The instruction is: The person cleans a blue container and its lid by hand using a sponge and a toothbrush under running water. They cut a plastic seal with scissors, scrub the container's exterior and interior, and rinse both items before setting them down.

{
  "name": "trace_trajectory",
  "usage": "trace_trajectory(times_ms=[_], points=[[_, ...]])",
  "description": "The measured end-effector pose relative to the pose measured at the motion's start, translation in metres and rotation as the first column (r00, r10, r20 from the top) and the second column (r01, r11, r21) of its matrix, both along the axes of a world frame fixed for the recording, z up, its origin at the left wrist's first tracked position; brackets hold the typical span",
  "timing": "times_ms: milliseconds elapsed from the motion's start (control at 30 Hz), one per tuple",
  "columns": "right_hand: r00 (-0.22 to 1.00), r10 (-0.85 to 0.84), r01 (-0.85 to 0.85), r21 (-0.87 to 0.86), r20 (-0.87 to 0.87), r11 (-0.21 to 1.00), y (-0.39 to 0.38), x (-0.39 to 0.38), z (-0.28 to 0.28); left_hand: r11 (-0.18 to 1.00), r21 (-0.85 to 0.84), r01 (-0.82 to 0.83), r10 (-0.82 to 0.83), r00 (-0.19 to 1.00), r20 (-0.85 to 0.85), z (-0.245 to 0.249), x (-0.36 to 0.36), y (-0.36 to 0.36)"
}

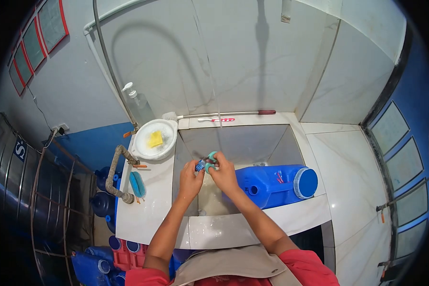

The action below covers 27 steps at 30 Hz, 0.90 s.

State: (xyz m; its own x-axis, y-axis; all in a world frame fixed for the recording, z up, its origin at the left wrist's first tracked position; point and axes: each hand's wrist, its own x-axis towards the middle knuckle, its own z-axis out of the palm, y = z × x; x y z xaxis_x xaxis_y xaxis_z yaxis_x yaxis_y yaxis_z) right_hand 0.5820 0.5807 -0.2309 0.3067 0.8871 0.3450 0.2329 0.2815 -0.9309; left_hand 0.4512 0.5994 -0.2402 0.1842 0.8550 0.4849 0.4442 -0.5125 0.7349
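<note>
Over the sink (pixel 281 136), my right hand (pixel 225 176) is closed on the teal handles of what looks like a pair of scissors (pixel 209 167). My left hand (pixel 189 183) is closed on a small blue-and-white piece (pixel 200 165) at the other end of the scissors; its kind is too small to tell. The two hands nearly meet. Right of them, a large blue jug (pixel 267 178) lies on its side across the sink, its wide lid facing right. A thin stream of water (pixel 217 102) falls behind my hands.
On the counter's left stand a white basin (pixel 169 151) of suds with a yellow sponge (pixel 155 139), a pump bottle (pixel 141 107), a blue brush (pixel 137 184) and a bent pipe (pixel 110 178). A long-handled brush (pixel 214 115) and a red-and-white toothbrush (pixel 216 120) lie along the back ledge.
</note>
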Motion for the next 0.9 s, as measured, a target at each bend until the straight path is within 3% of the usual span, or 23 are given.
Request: trace_trajectory(times_ms=[67,100,167,200,267,300,367,500,567,600,667,700,767,800,867,900], points=[[0.964,0.088,-0.104,0.052,0.25,0.993,-0.002,0.006,0.0,0.985,0.17,-0.011,0.034,0.99,-0.137,-0.001,0.002,0.003],[0.964,0.085,-0.101,0.052,0.251,0.994,-0.002,0.009,0.0,0.986,0.169,-0.008,0.031,0.99,-0.136,-0.002,0.005,0.003],[0.922,0.1,-0.131,0.058,0.374,0.99,-0.001,0.014,0.003,0.977,-0.202,-0.06,0.008,0.969,-0.246,0.014,0.011,-0.001],[0.922,0.097,-0.128,0.061,0.374,0.99,-0.001,0.014,0.005,0.978,-0.199,-0.057,0.006,0.969,-0.245,0.011,0.012,0.001],[0.948,0.024,-0.05,0.074,0.317,0.996,0.0,0.011,0.004,0.995,0.096,0.013,0.013,0.964,-0.264,0.005,0.013,0.003],[0.948,0.02,-0.046,0.075,0.316,0.996,0.0,0.01,0.004,0.995,0.097,0.017,0.009,0.964,-0.265,0.002,0.013,0.005],[0.987,-0.036,0.03,0.043,0.154,0.999,0.0,0.007,0.004,0.981,0.192,0.008,0.018,0.991,-0.135,0.004,0.016,0.005],[0.992,-0.124,0.125,0.091,-0.011,0.988,0.015,0.009,-0.006,0.981,0.193,0.02,-0.009,0.998,-0.055,-0.005,0.017,0.007],[0.97,0.0,0.004,0.014,-0.241,1.0,0.035,0.019,-0.02,0.999,-0.015,0.036,-0.033,0.986,0.166,-0.01,0.02,0.006],[0.97,-0.001,0.004,0.014,-0.243,1.0,0.036,0.021,-0.022,0.999,-0.016,0.036,-0.033,0.986,0.164,-0.011,0.02,0.009],[0.992,-0.069,0.06,0.081,0.103,0.995,0.028,0.023,-0.005,0.99,0.119,-0.08,0.08,0.997,0.004,-0.016,0.022,0.022],[0.992,-0.069,0.061,0.082,0.104,0.995,0.024,0.023,0.003,0.99,0.119,-0.08,0.08,0.997,0.005,-0.021,0.023,0.031],[0.919,0.055,-0.106,0.11,0.39,0.988,0.018,0.021,0.009,0.991,0.134,0.004,0.039,0.946,-0.321,-0.02,0.025,0.045],[0.919,0.055,-0.106,0.11,0.39,0.988,0.026,0.025,0.007,0.991,0.135,0.004,0.04,0.947,-0.32,-0.02,0.026,0.046],[0.994,-0.097,0.097,-0.004,0.048,0.995,0.055,0.041,-0.001,0.995,0.079,-0.061,0.075,0.98,-0.184,0.016,0.038,0.028],[0.994,-0.1,0.1,-0.003,0.05,0.995,0.063,0.045,-0.005,0.995,0.08,-0.058,0.072,0.981,-0.182,0.011,0.044,0.029]])
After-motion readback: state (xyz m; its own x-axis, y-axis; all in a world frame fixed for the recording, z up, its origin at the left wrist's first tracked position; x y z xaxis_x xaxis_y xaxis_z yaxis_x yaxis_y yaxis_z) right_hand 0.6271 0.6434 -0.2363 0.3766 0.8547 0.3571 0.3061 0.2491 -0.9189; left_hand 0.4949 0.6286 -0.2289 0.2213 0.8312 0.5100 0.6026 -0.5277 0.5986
